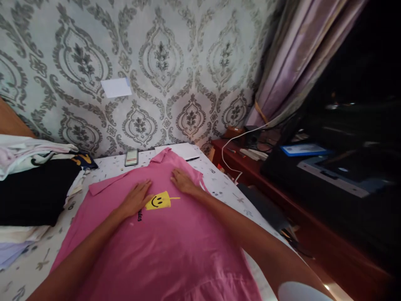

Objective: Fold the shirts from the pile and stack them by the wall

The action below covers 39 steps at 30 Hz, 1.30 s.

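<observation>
A pink T-shirt point(175, 234) lies spread over a white patterned sheet point(230, 205), its collar end toward the wall. Printed on it is a yellow smiley patch point(161, 201) with dark lettering beside it. My left hand point(138, 198) rests flat on the cloth, fingers stretched out, at the left edge of the patch. Farther up and to the right, my right hand point(182, 182) presses on the shirt near one sleeve, fingers extended. Neither hand grips anything. The lower part of the shirt runs out of view at the bottom.
Folded clothes point(34, 188) are piled at the left. A phone-like device point(131, 157) and a white sheet of paper point(184, 151) lie near the wall. On the right stands a dark red table point(233, 156) with a white cable point(223, 152), beneath a purple curtain point(291, 54).
</observation>
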Available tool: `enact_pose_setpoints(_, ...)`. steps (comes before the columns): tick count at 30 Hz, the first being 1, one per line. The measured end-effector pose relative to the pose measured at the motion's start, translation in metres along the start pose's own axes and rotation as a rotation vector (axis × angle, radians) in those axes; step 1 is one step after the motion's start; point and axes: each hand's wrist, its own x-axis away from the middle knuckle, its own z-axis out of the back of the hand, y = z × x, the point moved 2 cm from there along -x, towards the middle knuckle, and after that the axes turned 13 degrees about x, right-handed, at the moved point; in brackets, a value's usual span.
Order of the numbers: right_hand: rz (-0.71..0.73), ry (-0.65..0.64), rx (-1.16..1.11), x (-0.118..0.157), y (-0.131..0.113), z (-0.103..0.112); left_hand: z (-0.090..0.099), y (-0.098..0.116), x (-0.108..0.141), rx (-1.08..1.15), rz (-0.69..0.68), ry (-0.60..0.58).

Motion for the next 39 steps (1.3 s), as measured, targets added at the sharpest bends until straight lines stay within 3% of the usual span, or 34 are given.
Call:
enact_pose_setpoints(5, -0.158, -0.014, 0.107, -0.015, 0.055, -0.007, 0.046, -0.099, 0.031, -0.095, 0.254, 0.11)
enact_pose_setpoints(9, -0.179, -0.015, 0.16, -0.022, 0.074, -0.014, 0.078, -0.151, 0.054, -0.155, 0.379, 0.142)
enact_pose_setpoints(14, -0.138, 0.035, 0.256, -0.029, 0.086, -0.031, 0.093, -0.178, 0.065, -0.184, 0.399, 0.165)
enact_pose_setpoints(21, -0.211, 0.061, 0.289, -0.029, 0.088, -0.032, 0.09, -0.197, 0.065, -0.184, 0.366, 0.253)
enact_pose_setpoints(24, -0.275, 0.03, 0.329, -0.027, 0.083, -0.026, 0.095, -0.194, 0.064, -0.169, 0.397, 0.287)
enact_pose_setpoints(27, -0.337, 0.025, 0.341, -0.023, 0.079, -0.019, 0.099, -0.171, 0.065, -0.17, 0.471, 0.329)
enact_pose_setpoints(30, -0.345, 0.072, 0.357, -0.018, 0.075, -0.015, 0.084, -0.119, 0.07, -0.164, 0.478, 0.323)
enact_pose_setpoints(33, -0.241, 0.137, 0.387, -0.012, 0.066, -0.015, 0.048, -0.052, 0.078, -0.052, 0.321, 0.195)
enact_pose_setpoints(35, -0.17, 0.132, 0.397, -0.008, 0.059, -0.017, 0.027, -0.02, 0.086, -0.032, 0.243, 0.105)
enact_pose_setpoints(37, -0.147, 0.079, 0.393, -0.003, 0.054, -0.02, 0.02, -0.011, 0.098, -0.059, 0.255, 0.053)
enact_pose_setpoints(39, -0.158, 0.023, 0.38, 0.0, 0.052, -0.021, 0.028, -0.024, 0.115, -0.102, 0.347, 0.054)
